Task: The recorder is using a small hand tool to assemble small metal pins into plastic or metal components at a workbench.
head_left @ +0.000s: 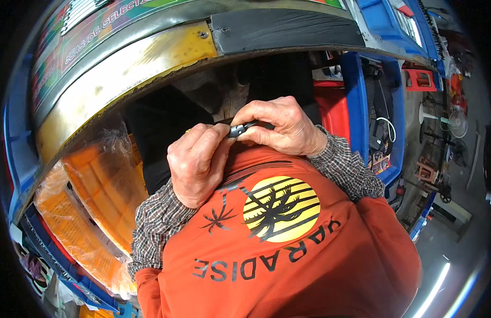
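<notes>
Between my two hands is a small dark grey cylindrical piece [238,130] with pale spots; its exact kind cannot be made out. My left hand [197,161] pinches its left end between thumb and fingers. On the other side, my right hand [281,126] is closed round its black end, with thumb and forefinger pressed together there. Both hands are close to my body, just above the orange sweatshirt [356,249] with a yellow palm-tree print. Checked cuffs cover my wrists. The parts of the piece under my fingertips are hidden.
Ahead curves a workbench edge [288,29] with black and yellowed metal strips. Orange plastic crates [91,185] wrapped in clear film stand at left. On the right are a blue bin [356,106] holding cables, a red container [332,108] and a fan [457,123].
</notes>
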A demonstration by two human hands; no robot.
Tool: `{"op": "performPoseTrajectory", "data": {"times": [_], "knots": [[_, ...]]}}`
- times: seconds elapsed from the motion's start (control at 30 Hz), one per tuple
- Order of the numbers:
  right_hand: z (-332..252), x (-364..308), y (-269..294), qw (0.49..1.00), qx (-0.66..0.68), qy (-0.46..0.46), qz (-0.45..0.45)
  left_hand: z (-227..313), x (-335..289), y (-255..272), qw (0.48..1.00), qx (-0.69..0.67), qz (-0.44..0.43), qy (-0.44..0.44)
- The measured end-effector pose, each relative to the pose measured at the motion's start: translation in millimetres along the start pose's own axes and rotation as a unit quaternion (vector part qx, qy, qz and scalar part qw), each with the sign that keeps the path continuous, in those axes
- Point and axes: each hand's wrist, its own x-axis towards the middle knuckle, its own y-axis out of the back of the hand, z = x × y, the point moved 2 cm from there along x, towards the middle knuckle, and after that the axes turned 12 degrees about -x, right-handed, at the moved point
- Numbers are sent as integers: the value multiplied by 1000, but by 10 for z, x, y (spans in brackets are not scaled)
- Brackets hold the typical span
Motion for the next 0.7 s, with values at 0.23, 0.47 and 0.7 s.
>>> {"op": "performPoseTrajectory", "data": {"times": [0.23, 0.47, 0.7], "knots": [[6, -16, -33, 992, 117, -56, 10, -10, 12, 37, 999, -4, -31, 15], [-13, -44, -35, 997, 39, -35, 51, 27, -19, 28, 1000, 18, -8, 20], [-5, -48, -48, 997, 9, -27, 72, -14, 1, 38, 1000, 10, -6, 20]]}}
